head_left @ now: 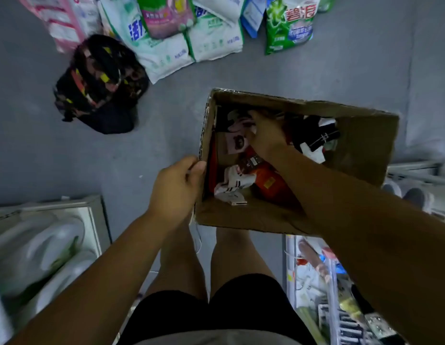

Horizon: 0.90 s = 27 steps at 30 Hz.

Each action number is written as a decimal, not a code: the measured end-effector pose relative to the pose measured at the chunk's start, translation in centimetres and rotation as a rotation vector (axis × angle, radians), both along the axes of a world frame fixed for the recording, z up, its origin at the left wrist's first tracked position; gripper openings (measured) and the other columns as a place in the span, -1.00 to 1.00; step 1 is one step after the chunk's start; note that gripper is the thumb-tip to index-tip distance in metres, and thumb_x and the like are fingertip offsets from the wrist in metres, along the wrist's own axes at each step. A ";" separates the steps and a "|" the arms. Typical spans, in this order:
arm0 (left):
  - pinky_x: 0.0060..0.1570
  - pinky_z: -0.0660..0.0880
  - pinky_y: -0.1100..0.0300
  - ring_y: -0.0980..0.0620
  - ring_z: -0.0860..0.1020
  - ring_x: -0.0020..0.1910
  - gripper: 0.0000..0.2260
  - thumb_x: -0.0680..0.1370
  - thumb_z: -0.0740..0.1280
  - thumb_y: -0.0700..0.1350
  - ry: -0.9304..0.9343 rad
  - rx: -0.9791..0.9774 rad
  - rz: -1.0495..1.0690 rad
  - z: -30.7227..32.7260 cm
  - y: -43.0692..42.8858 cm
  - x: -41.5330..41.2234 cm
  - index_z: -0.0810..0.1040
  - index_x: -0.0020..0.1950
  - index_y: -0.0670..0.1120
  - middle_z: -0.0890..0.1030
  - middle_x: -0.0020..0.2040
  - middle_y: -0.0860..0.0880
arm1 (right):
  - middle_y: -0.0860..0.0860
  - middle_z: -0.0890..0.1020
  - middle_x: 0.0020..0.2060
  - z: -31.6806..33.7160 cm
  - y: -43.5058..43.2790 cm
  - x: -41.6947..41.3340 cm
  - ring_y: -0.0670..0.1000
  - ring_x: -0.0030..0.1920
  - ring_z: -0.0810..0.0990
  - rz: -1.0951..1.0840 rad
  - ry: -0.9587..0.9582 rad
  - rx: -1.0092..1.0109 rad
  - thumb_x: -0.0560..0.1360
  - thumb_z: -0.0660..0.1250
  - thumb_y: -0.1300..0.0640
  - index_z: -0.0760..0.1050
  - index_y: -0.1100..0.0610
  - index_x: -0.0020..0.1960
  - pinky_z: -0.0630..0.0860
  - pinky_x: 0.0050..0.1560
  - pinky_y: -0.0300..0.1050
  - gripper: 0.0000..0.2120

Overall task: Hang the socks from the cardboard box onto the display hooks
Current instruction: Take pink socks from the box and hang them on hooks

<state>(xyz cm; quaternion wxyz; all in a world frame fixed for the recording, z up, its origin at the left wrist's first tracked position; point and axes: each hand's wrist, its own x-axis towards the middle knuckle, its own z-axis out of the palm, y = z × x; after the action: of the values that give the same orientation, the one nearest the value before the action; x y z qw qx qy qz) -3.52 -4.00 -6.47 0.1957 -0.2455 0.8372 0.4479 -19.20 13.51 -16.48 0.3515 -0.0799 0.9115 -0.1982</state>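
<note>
Socks, a whole jumble of them, lie inside the cardboard box in front of us. Nearest, our left hand grips the box's left wall, thumb curled over the rim. Just past it, a white striped pair lies on the box floor beside an orange pack.

Deeper in, our right hand reaches down across the box, fingers bent onto a pink-labelled pair towards the far left corner. We cannot tell whether they have closed on it, because the back of the hand hides them. That pair lies lengthwise away from us, right under the right hand, so we reckon the right hand should lift it straight up.

A black-and-white pair sits further right. Beyond the box, a dark patterned bag and detergent bags lie on the floor. We can make out no hooks.
</note>
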 end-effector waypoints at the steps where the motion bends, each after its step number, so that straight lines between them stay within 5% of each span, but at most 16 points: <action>1: -0.33 0.32 0.33 0.22 0.44 -0.39 -0.75 0.70 0.22 -0.03 0.011 -0.001 -0.006 -0.2 -0.2 0.1 0.51 -0.15 -0.05 0.43 -0.40 0.10 | 0.13 0.43 0.45 -0.9 -0.1 -0.3 0.18 0.42 0.41 0.021 0.010 0.027 0.60 0.28 0.22 0.35 0.11 0.48 0.37 0.41 0.04 -0.55; 7: -0.33 0.38 0.15 0.13 0.40 -0.42 -0.74 0.70 0.23 -0.05 0.028 0.002 -0.025 -0.6 -0.5 0.1 0.52 -0.11 -0.16 0.43 -0.40 0.08 | 0.18 0.61 0.22 -1.9 0.5 -0.3 0.22 0.24 0.54 0.030 0.170 0.036 0.62 0.23 0.20 0.58 0.10 0.26 0.42 0.31 0.05 -0.73; 12: -0.30 0.43 0.07 0.09 0.39 -0.40 -0.73 0.70 0.24 -0.06 0.040 -0.042 -0.007 -0.7 -0.1 0.2 0.53 -0.10 -0.20 0.41 -0.39 0.09 | 0.08 0.69 0.15 -0.1 1.9 0.2 0.05 0.16 0.63 -0.221 0.042 -0.185 0.56 0.41 0.05 0.66 0.12 0.20 0.50 0.27 -0.10 -0.74; 18: -0.10 0.56 -0.08 -0.10 0.54 -0.21 -0.67 0.67 0.21 0.02 -0.008 -0.081 0.049 0.3 0.4 -0.4 0.53 -0.16 -0.17 0.57 -0.24 -0.09 | 0.06 0.71 0.07 4.3 4.6 3.1 -0.14 0.04 0.59 -0.270 0.141 -0.236 0.56 0.41 0.14 0.68 0.18 0.11 0.50 0.21 -0.25 -0.82; 22: -0.05 0.47 0.18 -0.04 0.57 -0.09 -0.76 0.66 0.31 -0.04 0.093 -0.249 0.116 2.1 1.7 -0.6 0.62 0.16 -0.18 0.61 0.04 -0.15 | 0.02 0.69 -0.01 7.8 5.6 5.9 -0.04 -0.02 0.62 -0.373 0.131 -0.218 0.60 0.34 0.09 0.63 0.15 0.09 0.51 -0.03 -0.29 -0.83; 24: -0.11 0.45 0.31 0.10 0.53 -0.16 -0.79 0.65 0.34 -0.04 0.168 -0.186 0.141 3.3 2.4 -0.6 0.61 0.16 -0.16 0.61 -0.01 -0.08 | -0.01 0.66 -0.08 10.1 5.8 6.9 -0.03 -0.08 0.62 -0.428 0.095 -0.236 0.63 0.29 0.06 0.58 0.12 0.09 0.57 -0.09 -0.17 -0.84; 27: -0.04 0.43 0.54 0.29 0.52 -0.09 -0.74 0.62 0.40 -0.09 0.143 0.026 0.084 4.3 3.7 -0.7 0.57 0.28 -0.11 0.62 0.10 0.01 | -0.04 0.62 -0.01 13.6 6.2 7.9 -0.06 -0.01 0.62 -0.489 -0.096 -0.315 0.66 0.24 0.02 0.50 0.08 0.14 0.58 -0.06 -0.24 -0.84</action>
<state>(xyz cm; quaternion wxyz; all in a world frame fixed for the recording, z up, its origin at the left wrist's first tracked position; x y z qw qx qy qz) -4.18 -0.32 -2.21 0.1198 -0.2454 0.8319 0.4831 -11.35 19.73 -2.90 0.3194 0.0981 0.8441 -0.4194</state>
